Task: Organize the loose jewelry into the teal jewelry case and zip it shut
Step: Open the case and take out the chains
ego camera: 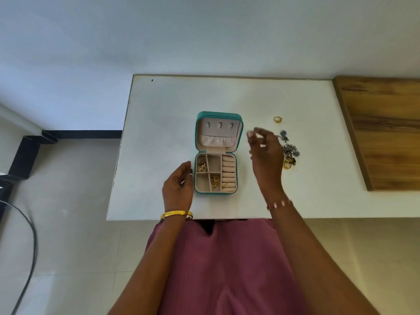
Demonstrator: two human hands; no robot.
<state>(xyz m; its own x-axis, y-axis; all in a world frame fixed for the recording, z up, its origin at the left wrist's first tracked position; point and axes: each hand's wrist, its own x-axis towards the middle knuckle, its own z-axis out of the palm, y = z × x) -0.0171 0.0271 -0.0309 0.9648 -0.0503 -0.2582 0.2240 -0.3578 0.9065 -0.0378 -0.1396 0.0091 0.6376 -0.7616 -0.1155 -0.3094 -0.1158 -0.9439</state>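
Teal jewelry case (pixel 239 123) lies open at frame centre on white worktop (pixel 159 110), gold pcs in its lower-left compartments. Left hand (pixel 178 187) loosely curled, empty, just beside case's left edge. Right hand (pixel 267 151) raised w/ fingers pinched; contents unclear. Loose jewelry (pixel 291 152) and gold ring (pixel 277 119) centre-right.

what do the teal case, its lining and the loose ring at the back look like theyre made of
Teal case: likely faux leather, smooth with a slight sheen. Lining: pale pink, matte and soft-looking, probably velvet or suede-like fabric. Loose ring: gold-coloured metal, shiny; whether solid or plated cannot be told.
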